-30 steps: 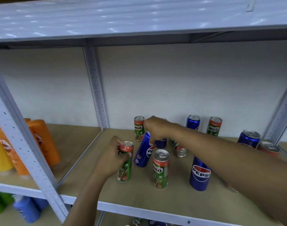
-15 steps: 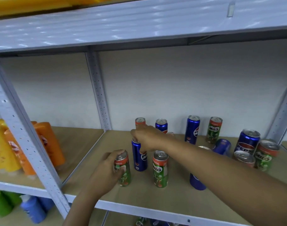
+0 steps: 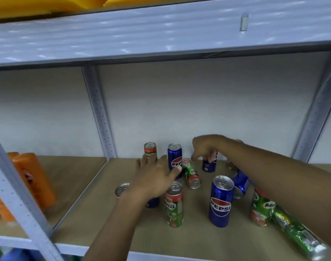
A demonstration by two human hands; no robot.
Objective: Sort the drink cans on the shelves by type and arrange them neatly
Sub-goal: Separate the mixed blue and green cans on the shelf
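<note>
Blue Pepsi can point(image 3: 209, 164) at shelf point(image 3: 97, 213) back, upright, right hand point(image 3: 205, 147) gripping its top from above. Left hand point(image 3: 153, 178) hovers fingers spread, holding nothing, thumb near a tipped Milo can point(image 3: 191, 174). Front: upright Milo point(image 3: 174, 204) and Pepsi point(image 3: 220, 201) apart.
</note>
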